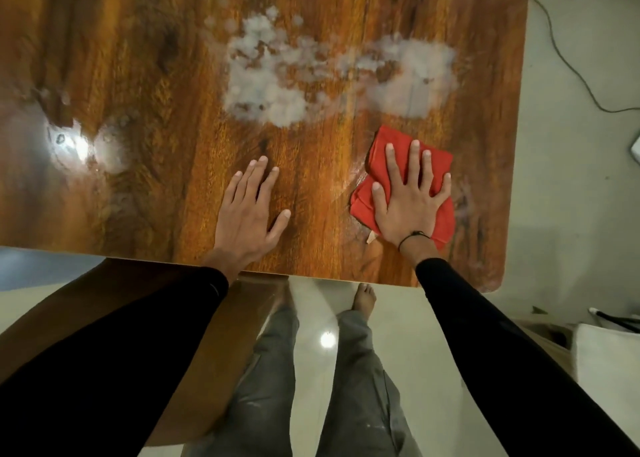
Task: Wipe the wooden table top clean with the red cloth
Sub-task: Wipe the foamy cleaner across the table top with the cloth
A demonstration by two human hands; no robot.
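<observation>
right hand (408,200) is flat on the red cloth (440,221), fingers spread, pressing it to the table (311,145). left hand (249,214) rests flat and relaxed on bare wood, white foam (277,86) just past the cloth.

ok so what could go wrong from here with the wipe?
1. The white foam patch lies beyond the red cloth; short strokes would likely miss it, and the smaller residue far left.
2. The right hand presses the cloth with flat fingers, no grip, so it may bunch or slip.
3. The cloth is near the table edge; foam could get pushed onto the floor.
</observation>
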